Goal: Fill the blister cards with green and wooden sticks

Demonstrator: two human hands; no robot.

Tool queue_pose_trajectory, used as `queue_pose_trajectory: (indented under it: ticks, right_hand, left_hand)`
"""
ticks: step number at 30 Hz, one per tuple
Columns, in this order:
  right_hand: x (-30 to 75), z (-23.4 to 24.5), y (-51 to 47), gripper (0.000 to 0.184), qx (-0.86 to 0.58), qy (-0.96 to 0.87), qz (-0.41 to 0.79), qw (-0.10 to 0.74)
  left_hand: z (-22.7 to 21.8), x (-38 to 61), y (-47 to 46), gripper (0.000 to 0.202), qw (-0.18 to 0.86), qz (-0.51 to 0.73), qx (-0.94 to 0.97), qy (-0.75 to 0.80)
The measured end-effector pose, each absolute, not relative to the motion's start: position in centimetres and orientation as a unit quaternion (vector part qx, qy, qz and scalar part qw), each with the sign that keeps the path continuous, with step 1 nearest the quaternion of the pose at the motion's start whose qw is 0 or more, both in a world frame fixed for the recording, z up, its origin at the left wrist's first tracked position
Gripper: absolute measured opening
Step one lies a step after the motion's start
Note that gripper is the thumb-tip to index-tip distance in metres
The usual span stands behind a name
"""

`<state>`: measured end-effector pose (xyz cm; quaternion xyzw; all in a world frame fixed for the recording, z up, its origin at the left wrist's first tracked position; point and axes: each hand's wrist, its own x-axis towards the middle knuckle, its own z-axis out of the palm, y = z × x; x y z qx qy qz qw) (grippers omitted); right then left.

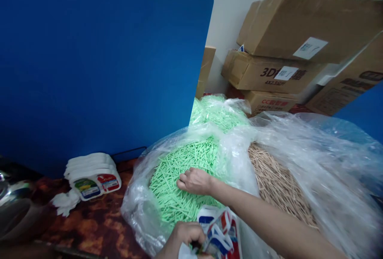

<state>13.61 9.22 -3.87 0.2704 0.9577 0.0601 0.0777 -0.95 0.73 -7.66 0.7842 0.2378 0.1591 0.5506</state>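
An open clear plastic bag [134, 203] holds a heap of thin green paper-like sticks [170, 167]. My right hand [196, 181] reaches across from the right and rests on this heap, its fingers curled closed; whatever they hold is hidden. At the bottom edge, my left hand [187, 237] is closed around a white, red and blue printed packet [223, 231], at the near side of the bag. Part of the packet is hidden below the frame.
Brown sticks [278, 179] fill another plastic bag [323, 155] on the right, and more green sticks [221, 111] lie behind. Stacked printed packs [92, 175] stand left beside a crumpled white tissue [66, 202]. A blue panel [98, 59] and cardboard boxes [269, 71] rise behind.
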Motion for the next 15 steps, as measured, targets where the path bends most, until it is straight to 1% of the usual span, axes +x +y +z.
queue_pose_trajectory:
  ticks: [4,8,12,15]
  right_hand:
    - [13.5,-4.1,9.5,0.015,0.271,0.957,0.073,0.067]
    - [13.5,-4.0,9.3,0.014,0.282,0.956,0.056,0.049]
    - [13.3,-4.3,9.3,0.012,0.291,0.956,-0.009,0.026]
    - [13.3,-4.1,9.6,0.011,0.327,0.941,-0.084,-0.016]
  left_hand:
    - [-6.7,-1.0,1.0,0.06,0.554,0.123,0.791,0.228]
    - [-7.2,-0.2,1.0,0.055,0.54,0.125,0.795,0.245]
    - [-7.8,-0.3,1.0,0.052,0.545,0.107,0.8,0.228]
    - [-7.4,-1.6,0.8,0.045,0.541,0.173,0.788,0.237]
